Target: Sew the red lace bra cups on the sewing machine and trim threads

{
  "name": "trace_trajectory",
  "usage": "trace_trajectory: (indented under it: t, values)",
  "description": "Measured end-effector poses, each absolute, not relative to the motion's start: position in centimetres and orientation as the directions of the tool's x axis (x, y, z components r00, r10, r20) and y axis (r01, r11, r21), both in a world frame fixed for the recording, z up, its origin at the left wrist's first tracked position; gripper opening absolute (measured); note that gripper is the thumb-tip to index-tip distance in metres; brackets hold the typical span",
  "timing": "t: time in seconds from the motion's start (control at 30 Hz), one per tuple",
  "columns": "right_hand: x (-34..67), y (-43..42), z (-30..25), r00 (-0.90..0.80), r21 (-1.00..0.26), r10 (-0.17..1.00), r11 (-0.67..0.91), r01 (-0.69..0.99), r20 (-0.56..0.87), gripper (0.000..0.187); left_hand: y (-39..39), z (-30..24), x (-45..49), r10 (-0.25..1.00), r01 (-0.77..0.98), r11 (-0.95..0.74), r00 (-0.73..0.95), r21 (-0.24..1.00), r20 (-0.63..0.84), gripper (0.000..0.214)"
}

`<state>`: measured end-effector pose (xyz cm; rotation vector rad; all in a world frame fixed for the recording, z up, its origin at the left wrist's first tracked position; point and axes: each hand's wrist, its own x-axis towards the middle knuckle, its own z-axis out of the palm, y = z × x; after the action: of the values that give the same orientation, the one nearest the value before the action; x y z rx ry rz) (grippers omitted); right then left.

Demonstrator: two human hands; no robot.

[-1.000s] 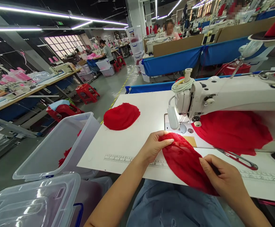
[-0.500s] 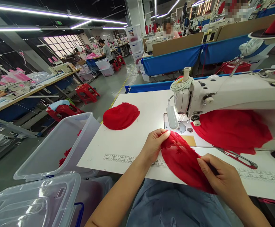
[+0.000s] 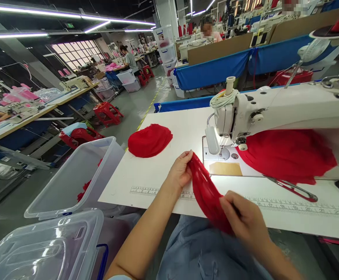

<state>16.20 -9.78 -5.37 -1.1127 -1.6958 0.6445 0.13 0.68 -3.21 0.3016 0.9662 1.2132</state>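
Observation:
A red fabric piece (image 3: pixel 206 190) is stretched between my two hands over the table's front edge. My left hand (image 3: pixel 181 171) pinches its upper left corner. Lower down, my right hand (image 3: pixel 242 216) is closed on the opposite end, slightly blurred. The cloth hangs folded into a narrow strip, its lower part above my lap. Just beyond it stands a white sewing machine (image 3: pixel 289 111), with its needle plate (image 3: pixel 223 153) bare. Under the machine's arm lies a larger heap of red fabric (image 3: pixel 289 155). Another red stack (image 3: pixel 150 140) rests on the left of the white table (image 3: pixel 158 171).
An open clear plastic bin (image 3: pixel 70 179) with red scraps stands left of the table, and a lidded bin (image 3: pixel 41 245) is nearer me. A pair of metal thread snips (image 3: pixel 296 189) lies by the right heap. Behind are red stools (image 3: pixel 108 113) and co-workers at other tables.
Both hands have moved left with the red piece, away from the needle plate. The cloth has gone from spread flat to a narrower fold, and the tan patch by the plate is uncovered.

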Motion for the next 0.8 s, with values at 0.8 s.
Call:
trace_trajectory:
  t: [0.8]
  values:
    - [17.1, -6.3, -5.2, 0.345, -0.997, 0.938, 0.017, 0.079, 0.043, 0.049, -3.3, -1.8, 1.2, 0.841, -0.783, 0.425, 0.156, 0.454, -0.518, 0.016]
